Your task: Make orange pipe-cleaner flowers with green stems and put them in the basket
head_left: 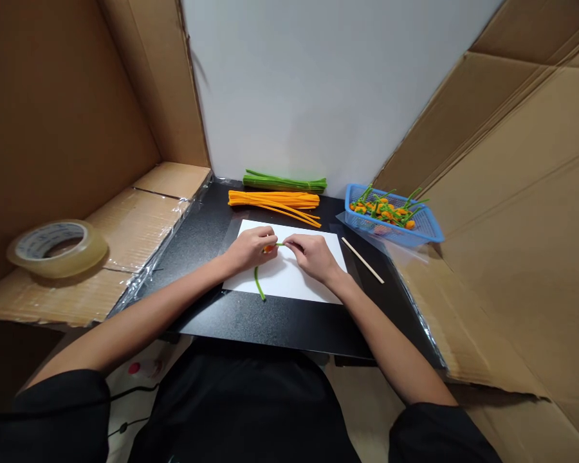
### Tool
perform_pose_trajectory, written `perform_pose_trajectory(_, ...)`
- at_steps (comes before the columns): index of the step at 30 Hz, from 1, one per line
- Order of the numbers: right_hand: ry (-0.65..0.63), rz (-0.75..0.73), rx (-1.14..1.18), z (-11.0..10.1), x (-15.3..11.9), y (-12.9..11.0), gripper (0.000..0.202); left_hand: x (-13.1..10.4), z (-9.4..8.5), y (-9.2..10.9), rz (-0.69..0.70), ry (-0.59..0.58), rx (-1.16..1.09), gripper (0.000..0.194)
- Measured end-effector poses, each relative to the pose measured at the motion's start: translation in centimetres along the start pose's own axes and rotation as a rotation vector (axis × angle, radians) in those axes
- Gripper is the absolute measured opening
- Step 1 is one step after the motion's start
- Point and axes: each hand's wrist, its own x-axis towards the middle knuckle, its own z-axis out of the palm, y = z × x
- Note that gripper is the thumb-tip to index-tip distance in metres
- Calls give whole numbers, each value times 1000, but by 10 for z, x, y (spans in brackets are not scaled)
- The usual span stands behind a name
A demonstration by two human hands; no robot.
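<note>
A green pipe cleaner [259, 283] lies over the white sheet of paper [289, 273], its lower end trailing toward the sheet's near edge and its upper end bent across between the two hands. The left hand [249, 249] is closed in a pinch on a small orange piece [269, 247] at the top of that stem, while the right hand [312, 254] pinches the free green end just beside it; the fingertips of both nearly touch. By the look of it, the step in hand is winding or twisting the green stem around the orange bud, much like the finished orange-and-green pieces heaped in the blue basket [427, 226] to the right. The next move would seem to call for a firm hold on the bud and a tight, small turn of the green end, so the wrap does not slip loose. The paper rests on a black counter [197, 235]. At its far edge lie a bundle of orange pipe cleaners [274, 200] and, behind it against the wall, a bundle of green ones [284, 182]. A thin wooden stick [362, 260] lies between the paper and the basket. A roll of clear tape [58, 247] sits well apart on the cardboard ledge at the left.
</note>
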Motion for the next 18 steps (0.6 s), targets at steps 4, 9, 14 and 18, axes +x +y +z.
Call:
perform_pose_trajectory(4, 4, -2, -24, 2, -1, -3, 20, -1, 2, 0, -55, 30, -8, 13)
perform_pose_trajectory(9, 80, 75, 85, 4, -1, -6, 19, 2, 1, -5, -355, -81, -561, 25)
perform_pose_trajectory(14, 151, 136, 169, 3, 0, -8, 19, 10, -3, -6, -760, -229, -1418, 50)
perform_pose_trajectory(18, 146, 125, 226, 6, -1, -14, 15, 12, -7, 0, -818, -133, -1680, 42)
